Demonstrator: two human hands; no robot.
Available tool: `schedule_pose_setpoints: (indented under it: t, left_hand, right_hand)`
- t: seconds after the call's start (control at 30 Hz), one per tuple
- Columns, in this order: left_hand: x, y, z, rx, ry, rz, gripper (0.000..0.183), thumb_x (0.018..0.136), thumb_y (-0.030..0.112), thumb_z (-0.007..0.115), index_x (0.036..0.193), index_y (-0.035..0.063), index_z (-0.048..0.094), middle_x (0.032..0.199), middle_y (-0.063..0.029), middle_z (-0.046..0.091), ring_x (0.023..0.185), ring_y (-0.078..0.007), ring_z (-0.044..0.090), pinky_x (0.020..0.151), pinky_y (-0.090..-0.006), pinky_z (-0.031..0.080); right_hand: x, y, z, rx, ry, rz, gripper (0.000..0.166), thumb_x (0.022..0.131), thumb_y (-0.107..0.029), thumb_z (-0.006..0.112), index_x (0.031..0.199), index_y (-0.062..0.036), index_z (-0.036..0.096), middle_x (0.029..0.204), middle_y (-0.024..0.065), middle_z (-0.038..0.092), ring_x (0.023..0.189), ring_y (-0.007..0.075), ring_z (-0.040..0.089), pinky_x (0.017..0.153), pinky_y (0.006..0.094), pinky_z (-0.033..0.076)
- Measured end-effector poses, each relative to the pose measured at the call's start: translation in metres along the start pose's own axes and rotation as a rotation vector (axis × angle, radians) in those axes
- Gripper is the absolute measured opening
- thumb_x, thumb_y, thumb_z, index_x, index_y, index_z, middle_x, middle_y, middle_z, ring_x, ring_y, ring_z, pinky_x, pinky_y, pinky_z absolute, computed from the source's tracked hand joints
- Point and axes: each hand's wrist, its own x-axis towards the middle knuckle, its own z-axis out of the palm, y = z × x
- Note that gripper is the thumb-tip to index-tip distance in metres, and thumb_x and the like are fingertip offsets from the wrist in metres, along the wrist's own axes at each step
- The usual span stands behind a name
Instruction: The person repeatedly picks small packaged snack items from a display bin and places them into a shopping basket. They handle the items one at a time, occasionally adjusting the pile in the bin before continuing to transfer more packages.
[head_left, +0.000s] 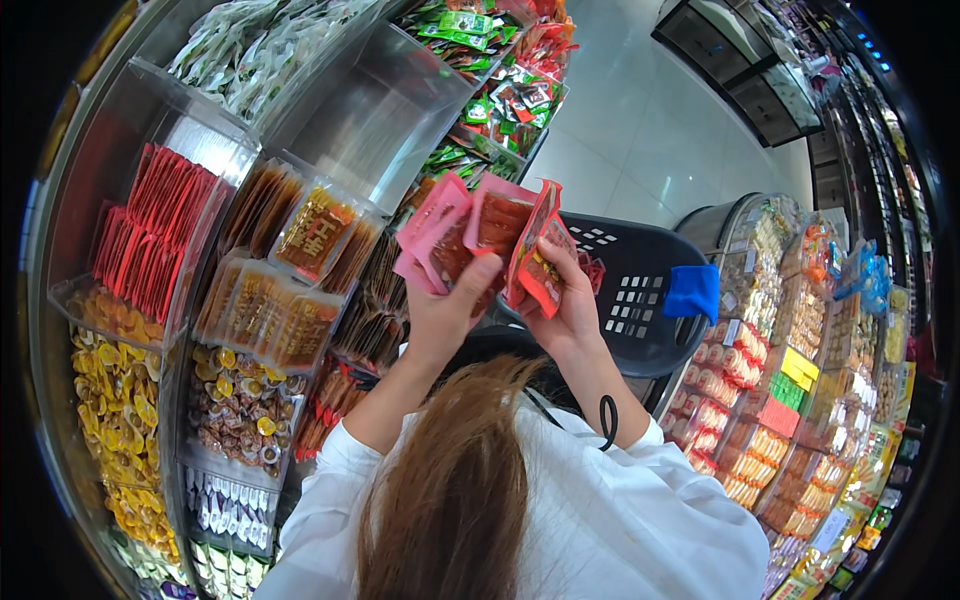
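Several red-and-pink snack packets are spread between my two hands, held above a dark plastic shopping basket. My left hand (450, 311) grips pink-edged packets (435, 232), its thumb across their lower part. Brown-red food shows through the clear face of a middle packet (504, 217). My right hand (562, 300) pinches red packets (541, 266) with the thumb on the front one. Beyond my right hand, the black basket (656, 300) has square holes in its wall and a blue piece (691, 292) on its rim. A few red packets (591, 270) show inside it.
On the left, clear bins hold red packets (157, 232), brown flat packets (315, 232) and yellow-wrapped pieces (116, 405). A bare metal bin (367, 120) lies ahead of them. Shelves of packaged snacks (750, 375) stand on the right. Pale floor tiles (622, 112) lie ahead.
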Motion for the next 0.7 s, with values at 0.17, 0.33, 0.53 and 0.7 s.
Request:
schedule_pose_setpoints:
  t: [0.17, 0.33, 0.53, 0.7]
  left_hand:
    - [0.0, -0.002, -0.007, 0.111, 0.165, 0.179, 0.038, 0.082, 0.0, 0.059, 0.117, -0.0039, 0.045, 0.106, -0.0096, 0.057, 0.093, -0.0144, 0.058, 0.081, -0.0269, 0.048]
    - [0.006, -0.01, -0.017, 0.462, 0.135, 0.177, 0.045, 0.08, -0.003, 0.058, 0.122, -0.0042, 0.04, 0.111, -0.0123, 0.055, 0.097, -0.017, 0.057, 0.083, -0.0281, 0.048]
    - [0.025, 0.008, -0.044, -0.15, 0.246, -0.164, 0.038, 0.077, 0.009, 0.051, 0.113, -0.0023, 0.049, 0.107, -0.0179, 0.059, 0.096, -0.0255, 0.06, 0.086, -0.0375, 0.05]
    - [0.027, 0.013, -0.047, -0.188, 0.122, -0.618, 0.025, 0.082, 0.012, 0.056, 0.105, 0.0011, 0.054, 0.094, -0.0124, 0.064, 0.079, -0.022, 0.065, 0.069, -0.0358, 0.056]
  right_hand:
    - [-0.002, -0.005, 0.002, -0.29, -0.048, 0.034, 0.031, 0.083, -0.01, 0.061, 0.112, -0.0032, 0.052, 0.101, 0.0084, 0.062, 0.088, 0.0176, 0.064, 0.079, 0.035, 0.055]
    - [-0.003, 0.007, 0.004, -0.269, -0.037, 0.175, 0.032, 0.081, -0.006, 0.063, 0.111, -0.0029, 0.052, 0.1, 0.0084, 0.062, 0.087, 0.0178, 0.064, 0.079, 0.0352, 0.055]
    - [-0.006, -0.007, -0.009, -0.35, -0.065, 0.214, 0.036, 0.077, -0.003, 0.064, 0.111, -0.0018, 0.052, 0.101, 0.0096, 0.062, 0.087, 0.0188, 0.064, 0.079, 0.0359, 0.055]
    - [-0.012, -0.033, -0.005, -0.37, 0.01, -0.32, 0.03, 0.079, -0.005, 0.062, 0.108, -0.0043, 0.053, 0.099, 0.0077, 0.059, 0.096, 0.019, 0.058, 0.084, 0.0367, 0.049]
